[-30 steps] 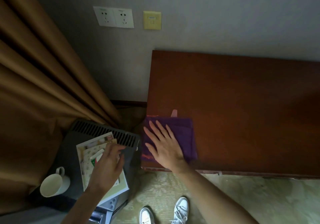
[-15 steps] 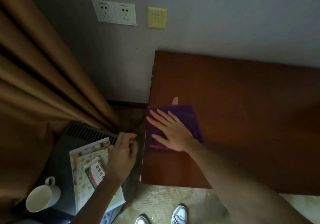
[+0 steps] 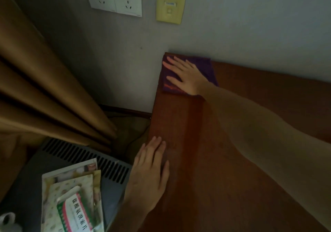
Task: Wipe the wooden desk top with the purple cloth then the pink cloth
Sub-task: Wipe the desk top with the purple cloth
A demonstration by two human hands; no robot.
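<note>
Flat and open-fingered, the right hand (image 3: 188,77) presses the purple cloth (image 3: 206,68) beneath its palm.

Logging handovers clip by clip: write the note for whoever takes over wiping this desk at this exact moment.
Right hand: flat, palm down, pressing the purple cloth into the desk's far left corner against the wall.
Left hand: flat and empty, resting on the wooden desk top at its left edge, nearer the person.
Pink cloth: not clearly visible; only a pinkish edge shows under the purple one.
Done: purple wipe under way, at the far corner.
Left: cover the rest of the top rightward with purple, then repeat with pink.
</note>
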